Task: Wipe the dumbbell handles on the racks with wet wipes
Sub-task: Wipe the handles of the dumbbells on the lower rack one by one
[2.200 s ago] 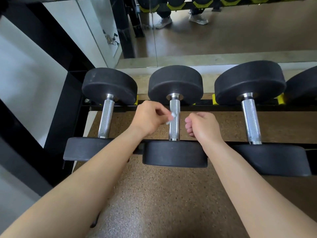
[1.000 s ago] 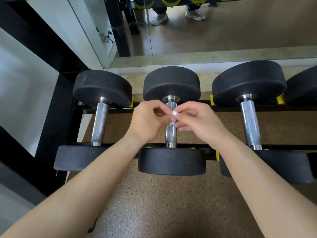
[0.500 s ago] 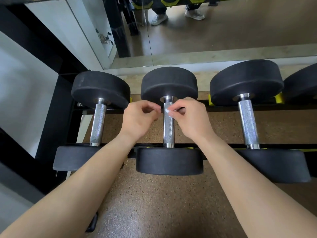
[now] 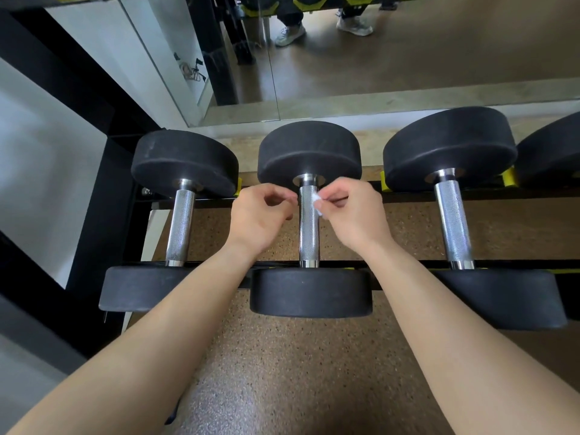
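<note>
Three black dumbbells lie on a black rack (image 4: 405, 196), each with a knurled chrome handle. The middle handle (image 4: 309, 233) runs between my two hands. My right hand (image 4: 354, 219) pinches a small crumpled white wipe (image 4: 317, 205) against the upper right side of that handle. My left hand (image 4: 259, 219) hovers just left of the handle with curled fingers and nothing visible in it. The left handle (image 4: 179, 227) and the right handle (image 4: 453, 221) stand untouched.
A fourth dumbbell's head (image 4: 555, 152) shows at the right edge. Behind the rack a wall mirror (image 4: 345, 58) reflects a person's legs and shoes. A black frame post (image 4: 94, 221) stands at the left. Speckled brown floor (image 4: 282, 372) lies below the rack.
The wipe passed from my left hand to my right hand, which came in from the right to the middle handle. My left hand drew back slightly to the left.
</note>
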Motion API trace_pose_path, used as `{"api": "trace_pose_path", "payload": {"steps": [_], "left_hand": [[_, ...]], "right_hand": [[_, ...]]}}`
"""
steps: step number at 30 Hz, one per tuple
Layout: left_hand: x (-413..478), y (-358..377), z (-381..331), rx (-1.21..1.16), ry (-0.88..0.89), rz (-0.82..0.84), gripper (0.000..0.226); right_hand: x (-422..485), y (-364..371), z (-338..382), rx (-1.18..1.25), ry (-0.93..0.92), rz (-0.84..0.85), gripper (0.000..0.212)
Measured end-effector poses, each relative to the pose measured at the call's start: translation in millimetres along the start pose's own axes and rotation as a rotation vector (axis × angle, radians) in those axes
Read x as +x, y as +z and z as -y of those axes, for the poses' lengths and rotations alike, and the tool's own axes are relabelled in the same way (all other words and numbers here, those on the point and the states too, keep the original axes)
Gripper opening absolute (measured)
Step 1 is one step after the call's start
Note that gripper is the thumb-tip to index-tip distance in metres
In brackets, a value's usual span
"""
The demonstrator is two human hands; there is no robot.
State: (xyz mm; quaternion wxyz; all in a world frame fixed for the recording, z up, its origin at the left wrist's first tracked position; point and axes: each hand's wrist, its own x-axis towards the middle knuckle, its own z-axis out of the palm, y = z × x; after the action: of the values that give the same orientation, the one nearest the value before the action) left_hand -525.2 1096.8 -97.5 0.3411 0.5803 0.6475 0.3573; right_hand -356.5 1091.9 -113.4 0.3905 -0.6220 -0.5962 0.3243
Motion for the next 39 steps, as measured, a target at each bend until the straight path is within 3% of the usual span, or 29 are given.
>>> {"api": "trace_pose_path", "payload": {"steps": [4, 6, 12, 14, 18, 24, 26, 30, 35, 39], "left_hand": [[1.3, -3.4, 4.5, 0.004, -0.016, -0.007, 0.015], [1.9, -3.1, 3.5, -0.010, -0.023, -0.007, 0.017], [2.3, -0.5, -3.8, 0.000, 0.024, -0.001, 0.018], [0.3, -1.2, -2.0, 0.008, 0.033, 0.010, 0.018], [-1.1, -2.6, 5.8, 0.005, 0.007, 0.043, 0.019], [-1.1, -6.2, 9.5, -0.032, 0.002, 0.053, 0.015], [-4.6, -10.5, 8.3, -0.038, 0.040, 0.130, 0.014], [-9.3, -14.7, 10.7, -0.072, 0.105, 0.311, 0.016], [-11.5, -14.3, 7.0, -0.148, 0.113, 0.367, 0.012], [-6.6, -14.3, 2.9, -0.162, 0.105, 0.290, 0.015]], "right_hand": [[-29.3, -16.1, -3.1, 0.047, 0.150, 0.319, 0.010], [-31.0, -20.9, -1.1, 0.058, 0.182, 0.393, 0.011], [0.7, -5.6, 4.3, 0.004, 0.064, 0.075, 0.010], [-4.1, -8.3, 2.9, -0.003, 0.042, 0.123, 0.009], [-27.7, -18.8, 6.5, -0.146, -0.017, 0.418, 0.011], [-2.9, -5.8, 16.2, -0.122, -0.077, 0.149, 0.007], [-7.6, -6.4, 16.0, -0.139, -0.075, 0.170, 0.006], [-22.7, -16.6, 16.8, -0.204, 0.018, 0.443, 0.011], [-16.5, -10.3, 16.4, -0.008, -0.007, 0.181, 0.009], [-15.2, -4.8, 19.4, 0.208, 0.067, 0.164, 0.008]]}}
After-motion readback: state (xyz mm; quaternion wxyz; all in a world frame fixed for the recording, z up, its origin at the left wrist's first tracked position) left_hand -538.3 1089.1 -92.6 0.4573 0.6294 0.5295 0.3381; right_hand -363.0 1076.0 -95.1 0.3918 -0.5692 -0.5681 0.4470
